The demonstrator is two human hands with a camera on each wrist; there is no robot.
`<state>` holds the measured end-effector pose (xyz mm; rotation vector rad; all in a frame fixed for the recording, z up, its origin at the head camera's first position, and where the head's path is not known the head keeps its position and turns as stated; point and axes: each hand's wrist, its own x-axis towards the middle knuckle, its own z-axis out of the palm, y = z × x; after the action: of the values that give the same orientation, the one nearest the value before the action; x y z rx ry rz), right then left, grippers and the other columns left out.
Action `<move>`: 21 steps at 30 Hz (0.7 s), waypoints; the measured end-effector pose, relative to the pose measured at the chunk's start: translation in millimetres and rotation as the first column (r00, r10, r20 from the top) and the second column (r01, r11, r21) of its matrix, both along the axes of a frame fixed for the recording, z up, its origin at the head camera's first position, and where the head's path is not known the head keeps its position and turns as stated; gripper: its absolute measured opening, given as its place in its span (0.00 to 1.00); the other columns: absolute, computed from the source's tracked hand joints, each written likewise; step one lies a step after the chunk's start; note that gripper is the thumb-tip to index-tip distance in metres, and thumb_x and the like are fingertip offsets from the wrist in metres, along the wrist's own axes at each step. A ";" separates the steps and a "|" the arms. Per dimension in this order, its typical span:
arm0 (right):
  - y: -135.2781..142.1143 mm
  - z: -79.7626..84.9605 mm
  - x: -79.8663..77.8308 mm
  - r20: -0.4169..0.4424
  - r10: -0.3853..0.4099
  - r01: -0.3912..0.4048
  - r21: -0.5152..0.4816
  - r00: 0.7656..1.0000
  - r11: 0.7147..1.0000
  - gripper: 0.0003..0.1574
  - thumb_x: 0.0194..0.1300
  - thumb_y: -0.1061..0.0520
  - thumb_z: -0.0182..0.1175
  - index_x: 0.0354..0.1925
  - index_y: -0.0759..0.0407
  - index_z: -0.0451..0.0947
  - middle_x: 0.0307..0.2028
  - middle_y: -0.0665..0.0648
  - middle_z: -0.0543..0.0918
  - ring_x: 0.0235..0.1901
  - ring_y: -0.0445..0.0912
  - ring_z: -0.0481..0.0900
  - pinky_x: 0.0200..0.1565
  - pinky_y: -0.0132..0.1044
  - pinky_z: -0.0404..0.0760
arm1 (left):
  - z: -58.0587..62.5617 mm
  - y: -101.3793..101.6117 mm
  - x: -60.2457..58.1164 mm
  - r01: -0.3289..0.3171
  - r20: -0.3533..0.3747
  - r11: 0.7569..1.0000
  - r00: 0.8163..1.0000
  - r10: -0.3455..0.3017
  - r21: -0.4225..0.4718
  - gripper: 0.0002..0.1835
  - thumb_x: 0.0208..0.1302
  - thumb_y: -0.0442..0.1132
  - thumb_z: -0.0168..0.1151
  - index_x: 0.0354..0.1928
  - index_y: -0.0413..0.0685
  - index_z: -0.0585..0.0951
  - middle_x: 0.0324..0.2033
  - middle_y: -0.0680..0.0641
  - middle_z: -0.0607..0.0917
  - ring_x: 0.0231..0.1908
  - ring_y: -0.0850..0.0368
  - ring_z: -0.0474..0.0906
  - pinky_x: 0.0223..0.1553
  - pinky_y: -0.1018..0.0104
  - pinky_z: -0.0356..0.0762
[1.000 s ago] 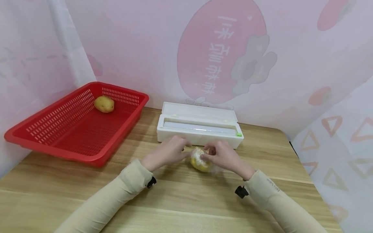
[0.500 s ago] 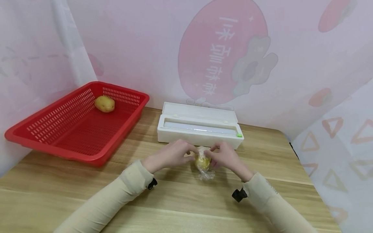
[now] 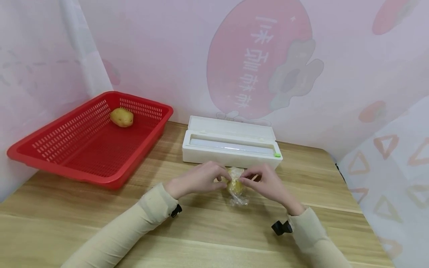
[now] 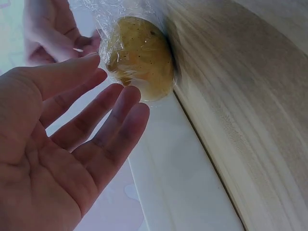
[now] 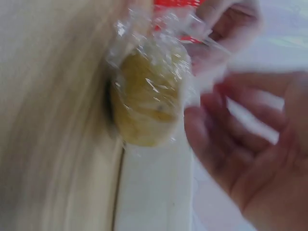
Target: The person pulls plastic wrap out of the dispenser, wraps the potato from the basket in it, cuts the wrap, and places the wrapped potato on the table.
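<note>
Below the frame's centre, the wrapped potato lies lengthwise up-down, partly hidden. The left grip is released; whether the blurred right grip pinches anything, I cannot tell.

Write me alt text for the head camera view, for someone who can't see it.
A person's left hand and right hand flank a potato wrapped in clear film on a wooden table. Behind it is a white box with its lid open; to the left, a red basket holds an unwrapped potato.

A yellow potato in crinkled clear film lies on the table.
</note>
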<state>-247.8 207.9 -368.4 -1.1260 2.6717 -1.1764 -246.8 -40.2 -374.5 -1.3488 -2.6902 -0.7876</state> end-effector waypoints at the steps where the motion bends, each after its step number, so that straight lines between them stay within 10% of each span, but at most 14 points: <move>1: 1.8 1.7 1.5 -0.007 0.050 -0.050 0.001 0.999 0.999 0.04 0.65 0.57 0.67 0.36 0.55 0.87 0.32 0.48 0.86 0.30 0.44 0.81 0.31 0.39 0.82 | -0.3 0.1 -0.3 0.004 -0.003 1.000 1.000 -0.004 0.001 0.09 0.63 0.34 0.68 0.45 0.47 0.87 0.43 0.52 0.85 0.38 0.58 0.82 0.39 0.70 0.77; 8: 11.9 12.5 8.9 -0.017 0.249 -0.249 0.021 0.968 0.968 0.09 0.53 0.61 0.76 0.34 0.56 0.87 0.33 0.48 0.84 0.30 0.44 0.79 0.28 0.43 0.81 | -1.6 -0.2 -0.8 0.009 0.006 1.000 1.000 -0.009 0.004 0.08 0.64 0.34 0.67 0.45 0.48 0.87 0.43 0.53 0.85 0.39 0.58 0.82 0.39 0.71 0.77; 17: 14.3 0.5 1.2 -0.015 0.310 -0.308 0.088 0.951 0.947 0.05 0.57 0.61 0.73 0.31 0.52 0.86 0.33 0.47 0.82 0.30 0.44 0.78 0.29 0.39 0.80 | -0.1 0.2 1.0 0.013 0.005 1.000 1.000 -0.013 0.019 0.10 0.63 0.34 0.68 0.46 0.47 0.87 0.43 0.52 0.85 0.40 0.59 0.81 0.41 0.71 0.77; 21: 9.7 -1.0 2.3 -0.081 0.291 -0.287 0.056 0.953 0.956 0.06 0.62 0.62 0.68 0.33 0.52 0.82 0.38 0.48 0.83 0.41 0.46 0.80 0.44 0.42 0.80 | 1.3 3.3 3.1 0.039 -0.013 0.999 0.999 -0.039 0.029 0.11 0.62 0.37 0.70 0.46 0.47 0.87 0.45 0.52 0.85 0.45 0.59 0.80 0.48 0.69 0.76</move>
<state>-245.6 217.6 -369.4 -1.5304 2.4629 -1.0348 -243.7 -36.9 -373.2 -1.3986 -2.6394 -0.8159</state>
